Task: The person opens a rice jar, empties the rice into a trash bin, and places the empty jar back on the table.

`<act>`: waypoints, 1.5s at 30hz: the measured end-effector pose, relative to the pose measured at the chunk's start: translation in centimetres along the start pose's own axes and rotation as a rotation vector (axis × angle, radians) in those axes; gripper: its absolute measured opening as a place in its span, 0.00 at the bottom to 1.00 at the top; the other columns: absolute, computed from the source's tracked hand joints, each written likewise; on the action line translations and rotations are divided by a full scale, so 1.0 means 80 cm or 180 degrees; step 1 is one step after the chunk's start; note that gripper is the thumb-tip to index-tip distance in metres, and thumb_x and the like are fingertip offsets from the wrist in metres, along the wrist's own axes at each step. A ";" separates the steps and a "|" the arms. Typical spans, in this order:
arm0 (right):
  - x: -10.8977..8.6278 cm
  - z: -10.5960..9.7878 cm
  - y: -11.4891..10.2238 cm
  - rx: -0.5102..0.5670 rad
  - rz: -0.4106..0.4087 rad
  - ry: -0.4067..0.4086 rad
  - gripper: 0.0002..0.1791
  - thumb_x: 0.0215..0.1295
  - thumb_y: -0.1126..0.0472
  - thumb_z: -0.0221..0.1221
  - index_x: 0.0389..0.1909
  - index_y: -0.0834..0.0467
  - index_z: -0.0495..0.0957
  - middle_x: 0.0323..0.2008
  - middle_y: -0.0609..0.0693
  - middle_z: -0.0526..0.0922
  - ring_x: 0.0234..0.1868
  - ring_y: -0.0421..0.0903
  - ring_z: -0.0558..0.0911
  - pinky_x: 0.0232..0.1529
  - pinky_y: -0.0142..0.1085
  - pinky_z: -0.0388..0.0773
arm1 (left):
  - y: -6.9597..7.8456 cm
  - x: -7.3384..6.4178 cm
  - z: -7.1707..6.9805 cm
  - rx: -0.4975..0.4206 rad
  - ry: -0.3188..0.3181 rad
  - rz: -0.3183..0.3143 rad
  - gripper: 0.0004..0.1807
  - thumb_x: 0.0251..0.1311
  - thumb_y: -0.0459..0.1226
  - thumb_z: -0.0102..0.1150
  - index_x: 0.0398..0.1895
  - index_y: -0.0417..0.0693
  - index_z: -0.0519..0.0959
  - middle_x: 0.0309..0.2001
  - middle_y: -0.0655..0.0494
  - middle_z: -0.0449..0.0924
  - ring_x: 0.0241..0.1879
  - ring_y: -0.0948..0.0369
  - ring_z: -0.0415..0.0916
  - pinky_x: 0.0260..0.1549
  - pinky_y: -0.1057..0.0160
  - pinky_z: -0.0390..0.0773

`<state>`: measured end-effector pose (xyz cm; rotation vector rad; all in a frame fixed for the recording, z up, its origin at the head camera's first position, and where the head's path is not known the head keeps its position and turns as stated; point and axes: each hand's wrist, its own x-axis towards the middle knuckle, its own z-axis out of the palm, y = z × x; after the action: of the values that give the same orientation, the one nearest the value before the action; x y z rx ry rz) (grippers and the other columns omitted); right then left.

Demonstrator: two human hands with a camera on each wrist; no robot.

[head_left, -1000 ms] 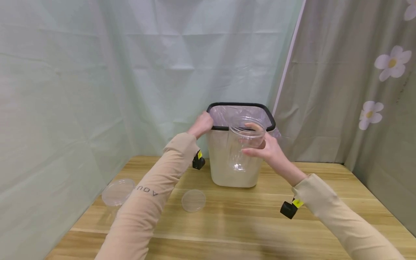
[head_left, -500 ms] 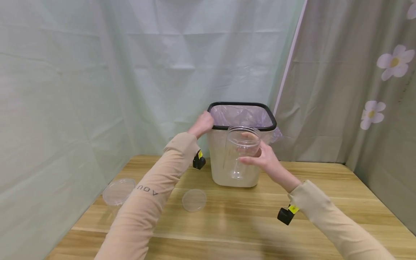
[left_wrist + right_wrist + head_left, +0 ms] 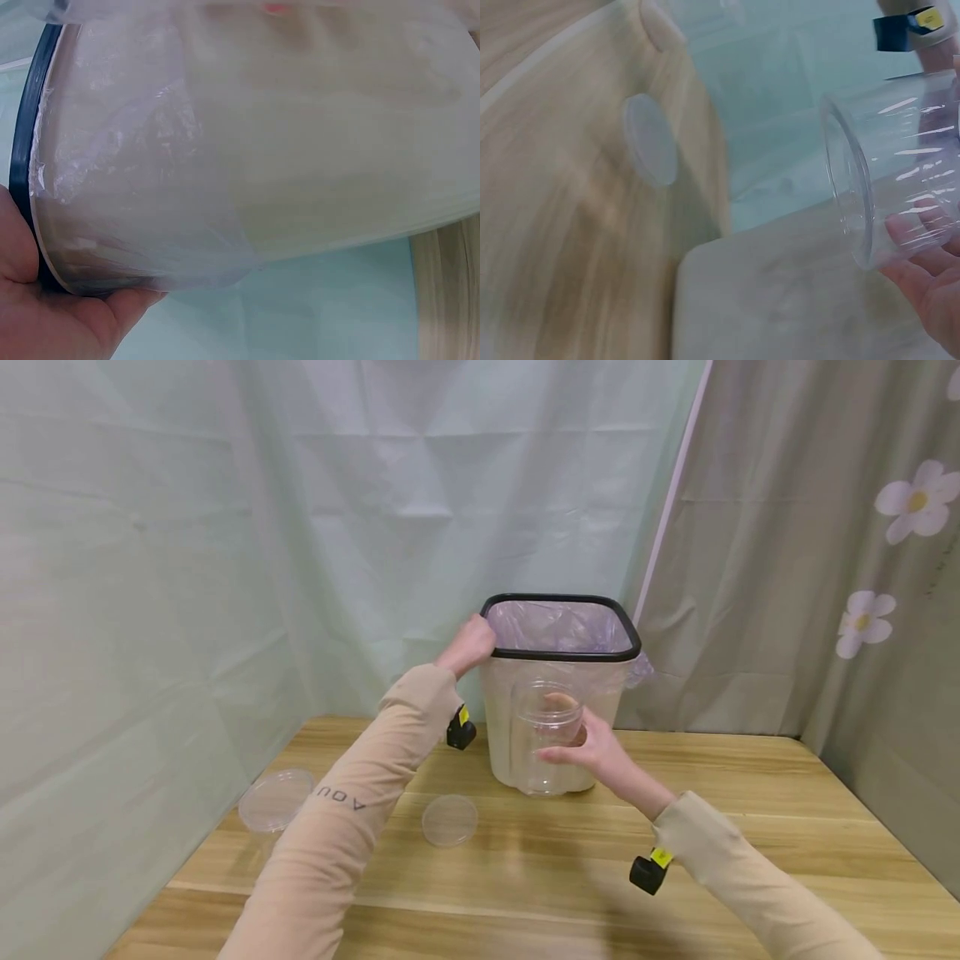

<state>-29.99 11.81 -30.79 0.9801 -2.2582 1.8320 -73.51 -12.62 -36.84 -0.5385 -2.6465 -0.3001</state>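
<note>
A cream trash bin with a black rim and a translucent purple liner stands at the back of the table. My left hand grips the bin's left rim; in the left wrist view that hand curls round the edge over the liner. In front of the bin, my right hand holds a clear plastic jar, thumb on the near side and fingers behind. The right wrist view shows the jar from its base end, with fingers pressed on its wall.
A round clear lid lies on the wooden table. Further left stands another clear container, partly hidden by the left sleeve. Pale curtains hang behind and at both sides.
My right hand has lowered the jar from the bin's rim to the front of its wall, moving slightly left. The left hand keeps its hold on the rim.
</note>
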 end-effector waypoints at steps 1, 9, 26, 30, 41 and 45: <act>-0.001 0.002 0.003 -0.0031 0.0025 -0.0005 0.39 0.46 0.64 0.68 0.60 0.57 0.62 0.47 0.58 0.76 0.46 0.52 0.76 0.41 0.41 0.73 | 0.000 0.000 0.000 0.0011 -0.0004 0.0004 0.18 0.61 0.36 0.31 0.35 0.36 0.74 0.45 0.39 0.68 0.38 0.50 0.68 0.43 0.51 0.67; -0.003 0.015 0.022 -0.0051 0.0165 -0.0040 0.40 0.45 0.64 0.69 0.61 0.57 0.62 0.49 0.56 0.74 0.47 0.51 0.75 0.44 0.43 0.72 | 0.007 -0.005 -0.005 -0.0052 -0.0008 -0.0099 0.19 0.63 0.38 0.30 0.38 0.35 0.73 0.47 0.40 0.68 0.37 0.51 0.68 0.42 0.52 0.68; -0.011 0.043 0.016 0.0175 0.0281 -0.0192 0.37 0.45 0.71 0.67 0.58 0.68 0.62 0.50 0.61 0.73 0.50 0.58 0.73 0.48 0.49 0.67 | 0.018 -0.019 -0.021 -0.0119 -0.0081 -0.0242 0.20 0.63 0.39 0.31 0.42 0.34 0.72 0.50 0.38 0.65 0.37 0.51 0.68 0.41 0.52 0.69; -0.012 0.048 0.024 0.0047 0.0346 -0.0179 0.36 0.45 0.68 0.68 0.57 0.68 0.62 0.49 0.60 0.73 0.49 0.58 0.73 0.47 0.49 0.68 | 0.014 -0.017 -0.017 -0.0173 -0.0091 -0.0285 0.21 0.64 0.39 0.31 0.45 0.33 0.71 0.51 0.38 0.64 0.37 0.51 0.68 0.41 0.52 0.69; -0.010 0.061 0.084 -0.0173 0.0498 -0.0020 0.39 0.42 0.60 0.71 0.57 0.60 0.64 0.48 0.52 0.73 0.47 0.49 0.73 0.47 0.47 0.68 | 0.002 -0.012 -0.006 -0.0112 -0.0067 -0.0203 0.21 0.64 0.39 0.30 0.44 0.33 0.71 0.50 0.38 0.65 0.39 0.51 0.67 0.42 0.52 0.68; -0.012 0.065 0.087 -0.0192 0.0473 0.0020 0.40 0.41 0.58 0.72 0.58 0.57 0.64 0.50 0.52 0.72 0.48 0.48 0.72 0.47 0.47 0.67 | 0.000 -0.009 -0.003 -0.0030 -0.0036 -0.0151 0.19 0.63 0.38 0.31 0.42 0.34 0.72 0.48 0.39 0.66 0.38 0.51 0.67 0.41 0.52 0.69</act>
<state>-31.11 8.11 -38.67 0.8168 -2.4272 1.8057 -72.79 -12.95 -36.94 -0.4823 -2.6730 -0.3250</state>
